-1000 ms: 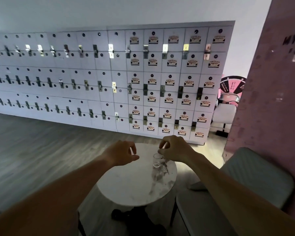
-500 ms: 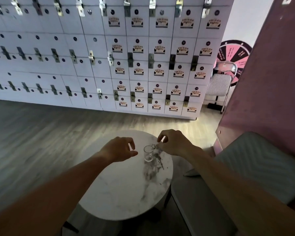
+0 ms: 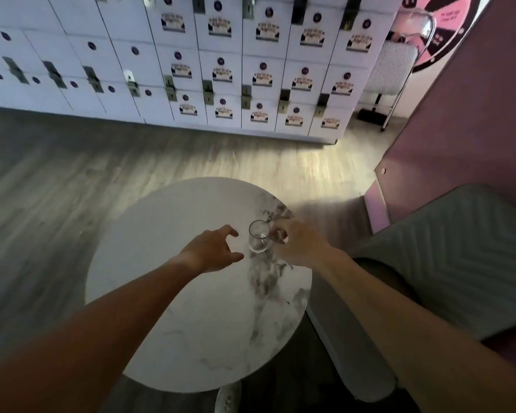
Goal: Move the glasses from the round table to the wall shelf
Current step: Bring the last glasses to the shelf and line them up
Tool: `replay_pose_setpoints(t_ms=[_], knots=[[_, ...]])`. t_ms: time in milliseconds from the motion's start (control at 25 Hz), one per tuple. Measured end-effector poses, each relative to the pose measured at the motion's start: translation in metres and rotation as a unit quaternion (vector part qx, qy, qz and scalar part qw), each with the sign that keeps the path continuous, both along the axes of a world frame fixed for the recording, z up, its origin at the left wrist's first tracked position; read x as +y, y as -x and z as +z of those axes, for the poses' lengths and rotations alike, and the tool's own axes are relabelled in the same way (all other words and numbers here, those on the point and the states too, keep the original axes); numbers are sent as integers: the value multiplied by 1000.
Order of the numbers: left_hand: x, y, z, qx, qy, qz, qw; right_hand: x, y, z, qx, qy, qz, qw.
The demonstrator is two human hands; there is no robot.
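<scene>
1 clear glass (image 3: 258, 240) stands on the round white marble-pattern counter (image 3: 167, 281), toward its far right part, over a grey veined patch. small tumbler shape, open rim up, appears empty, seen leaning slightly in the wide-angle view. rim edge touches curled fingers (image 3: 280, 234) at its right side; blur hides whether it is gripped.

Round table (image 3: 173, 293): white stone-look top with grey marble veining, smooth, low sheen; glass (image 3: 258, 239): clear, transparent, glossy; floor (image 3: 57, 180): grey wood-grain planks, matt, with a faint sheen where light falls; lockers (image 3: 221, 64): white smooth panels, dull metal latch plates, paper-like printed labels; armchair (image 3: 447, 251): grey-green cloth with stitched chevron quilting, matt; side panel (image 3: 459, 138): pink, matt.
</scene>
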State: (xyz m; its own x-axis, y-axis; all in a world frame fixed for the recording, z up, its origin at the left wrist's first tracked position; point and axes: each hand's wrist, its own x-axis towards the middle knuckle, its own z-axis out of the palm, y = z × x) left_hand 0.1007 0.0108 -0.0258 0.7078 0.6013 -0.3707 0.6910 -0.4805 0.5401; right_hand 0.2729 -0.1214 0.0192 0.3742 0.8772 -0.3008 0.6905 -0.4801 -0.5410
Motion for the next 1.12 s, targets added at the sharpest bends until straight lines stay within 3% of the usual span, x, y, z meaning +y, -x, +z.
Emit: replay_pose_setpoints(t_ms=[320,600,800,960,1120], knots=[[48,-42,-101,1,84,-8,996,45,-17,-93,-26,30,-34,999],[54,-72,-131,-18,108,-29,994,57,-21,-118,-47,5,-52,998],[53,-91,-93,-56,146,-88,984,46,-35,-79,-16,-12,-92,996],[33,-136,-30,-143,259,-123,947,7,-58,-14,-60,-58,-165,983],[-36,-185,49,-196,230,-217,928,-77,-70,62,-121,-108,-255,953]])
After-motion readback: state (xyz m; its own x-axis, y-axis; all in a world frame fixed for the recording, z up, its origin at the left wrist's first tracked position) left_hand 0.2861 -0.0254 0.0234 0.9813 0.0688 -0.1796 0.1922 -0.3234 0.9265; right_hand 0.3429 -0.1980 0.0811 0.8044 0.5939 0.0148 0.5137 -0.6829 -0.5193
